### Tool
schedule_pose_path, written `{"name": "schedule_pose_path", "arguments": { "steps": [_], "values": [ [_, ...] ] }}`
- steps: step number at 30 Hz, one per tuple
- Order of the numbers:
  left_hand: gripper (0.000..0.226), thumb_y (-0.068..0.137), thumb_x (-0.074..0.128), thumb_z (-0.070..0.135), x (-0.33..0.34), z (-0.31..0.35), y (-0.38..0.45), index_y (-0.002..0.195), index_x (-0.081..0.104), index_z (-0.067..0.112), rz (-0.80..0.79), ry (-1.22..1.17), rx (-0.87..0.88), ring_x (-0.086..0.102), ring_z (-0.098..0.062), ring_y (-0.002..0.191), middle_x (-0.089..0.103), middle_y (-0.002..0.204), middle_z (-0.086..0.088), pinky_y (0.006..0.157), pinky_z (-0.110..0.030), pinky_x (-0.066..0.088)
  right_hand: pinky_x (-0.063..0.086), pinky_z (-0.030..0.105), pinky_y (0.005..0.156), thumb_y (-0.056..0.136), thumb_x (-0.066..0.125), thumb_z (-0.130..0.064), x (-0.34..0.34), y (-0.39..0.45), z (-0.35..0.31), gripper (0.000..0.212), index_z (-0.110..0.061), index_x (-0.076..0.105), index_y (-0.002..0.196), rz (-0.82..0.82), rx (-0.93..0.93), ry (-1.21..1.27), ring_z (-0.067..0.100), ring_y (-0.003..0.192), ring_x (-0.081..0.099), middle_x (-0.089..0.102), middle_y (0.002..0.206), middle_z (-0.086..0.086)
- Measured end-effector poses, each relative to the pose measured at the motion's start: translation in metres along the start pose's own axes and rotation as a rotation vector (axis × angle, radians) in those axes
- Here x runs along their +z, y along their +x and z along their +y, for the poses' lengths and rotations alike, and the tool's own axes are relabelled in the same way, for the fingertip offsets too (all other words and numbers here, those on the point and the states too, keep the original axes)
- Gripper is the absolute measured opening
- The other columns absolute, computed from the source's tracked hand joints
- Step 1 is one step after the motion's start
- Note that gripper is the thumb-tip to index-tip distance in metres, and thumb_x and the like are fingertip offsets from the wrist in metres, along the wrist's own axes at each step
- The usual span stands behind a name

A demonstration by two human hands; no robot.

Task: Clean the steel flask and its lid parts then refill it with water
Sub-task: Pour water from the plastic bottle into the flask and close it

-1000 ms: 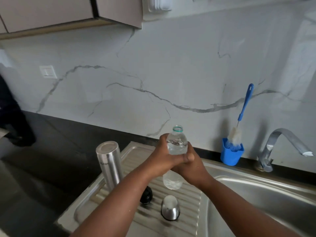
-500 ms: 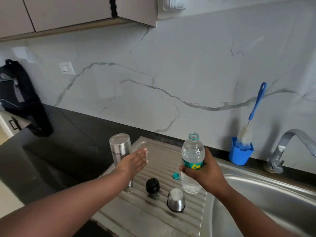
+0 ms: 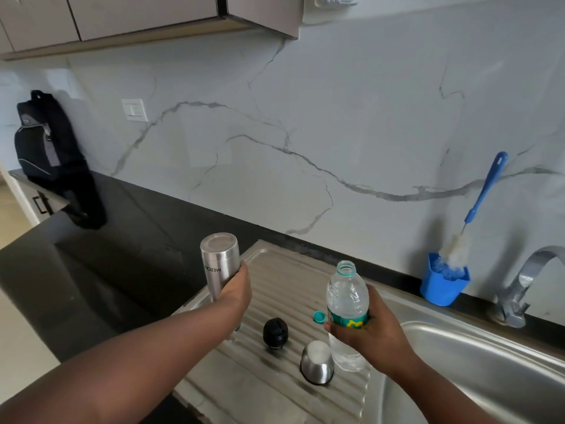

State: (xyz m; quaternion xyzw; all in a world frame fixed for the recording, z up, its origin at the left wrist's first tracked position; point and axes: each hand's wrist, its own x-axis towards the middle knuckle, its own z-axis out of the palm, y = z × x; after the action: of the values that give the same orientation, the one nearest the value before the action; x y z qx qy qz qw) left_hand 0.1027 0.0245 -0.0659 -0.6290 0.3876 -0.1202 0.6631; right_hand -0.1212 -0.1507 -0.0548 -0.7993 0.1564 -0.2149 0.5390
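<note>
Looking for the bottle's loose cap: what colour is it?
Teal cap, on the drainboard; head view.

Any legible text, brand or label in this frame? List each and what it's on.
"MILTON", printed upside down on the upturned cylindrical steel flask gripped by the left hand.
Green and yellow label band on the clear plastic water bottle held by the right hand: print too blurred to read.
Small grey patch on the black backpack: too small to read.
No other text visible.
</note>
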Motion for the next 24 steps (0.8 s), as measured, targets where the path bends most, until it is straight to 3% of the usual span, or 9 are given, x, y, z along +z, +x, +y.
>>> {"name": "schedule_pose_path", "arguments": {
  "steps": [3,6,11,15,19,21,24],
  "values": [
    [0.031,0.090,0.063,0.020,0.001,-0.007,0.003,0.119,0.061,0.012,-0.029,0.021,0.046,0.055,-0.040,0.110,0.061,0.120,-0.017,0.099,-0.053,0.038,0.056,0.038,0.083,0.056,0.091,-0.033,0.001,0.003,0.000,0.067,-0.044,0.053,0.110,-0.007,-0.006,0.004,0.009,0.090,0.068,0.069,0.100,-0.013],
    [0.031,0.094,0.058,0.019,-0.005,-0.028,0.001,0.125,0.058,0.015,0.056,-0.121,0.003,0.056,-0.031,0.107,0.060,0.120,-0.011,0.085,-0.040,0.037,0.056,0.039,0.084,0.055,0.091,-0.032,0.000,0.006,-0.003,0.064,-0.046,0.054,0.105,-0.003,-0.019,0.000,0.010,0.089,0.069,0.070,0.098,-0.012],
    [0.067,0.084,0.067,0.028,-0.016,-0.115,-0.038,0.142,0.036,0.019,0.277,-0.648,-0.188,0.048,-0.028,0.118,0.049,0.133,-0.008,0.094,-0.040,0.035,0.055,0.031,0.078,0.061,0.091,-0.018,-0.010,0.003,-0.020,0.063,-0.037,0.054,0.109,0.035,-0.038,-0.004,0.007,0.084,0.068,0.069,0.094,-0.015],
    [0.072,0.066,0.070,0.049,-0.029,-0.151,-0.066,0.130,0.041,0.032,0.581,-1.211,-0.279,0.052,-0.017,0.098,0.055,0.115,0.005,0.083,-0.035,0.041,0.056,0.030,0.077,0.062,0.090,-0.017,-0.029,-0.009,-0.036,0.061,-0.034,0.055,0.109,0.085,-0.054,0.012,0.011,0.085,0.068,0.069,0.093,-0.009],
    [0.066,0.064,0.082,0.045,-0.065,-0.123,-0.081,0.119,0.046,0.037,0.684,-1.953,-0.087,0.061,-0.007,0.089,0.059,0.106,0.013,0.076,-0.032,0.054,0.055,0.023,0.074,0.062,0.091,-0.021,-0.056,-0.036,-0.047,0.062,-0.034,0.056,0.111,0.157,-0.048,0.022,0.009,0.087,0.069,0.071,0.096,-0.008],
    [0.064,0.066,0.086,0.037,-0.090,-0.100,-0.082,0.117,0.046,0.038,0.701,-2.181,0.041,0.064,-0.005,0.090,0.062,0.107,0.014,0.073,-0.027,0.054,0.054,0.023,0.076,0.061,0.092,-0.027,-0.074,-0.055,-0.050,0.063,-0.035,0.056,0.112,0.192,-0.033,0.007,0.008,0.088,0.069,0.071,0.097,-0.009],
    [0.063,0.060,0.087,0.036,-0.133,-0.066,-0.080,0.112,0.052,0.038,0.729,-2.387,0.204,0.067,-0.005,0.087,0.068,0.103,0.009,0.078,-0.031,0.057,0.054,0.025,0.079,0.058,0.092,-0.034,-0.105,-0.084,-0.050,0.067,-0.033,0.056,0.114,0.239,-0.001,-0.047,0.009,0.091,0.068,0.070,0.100,-0.010]
  ]
}}
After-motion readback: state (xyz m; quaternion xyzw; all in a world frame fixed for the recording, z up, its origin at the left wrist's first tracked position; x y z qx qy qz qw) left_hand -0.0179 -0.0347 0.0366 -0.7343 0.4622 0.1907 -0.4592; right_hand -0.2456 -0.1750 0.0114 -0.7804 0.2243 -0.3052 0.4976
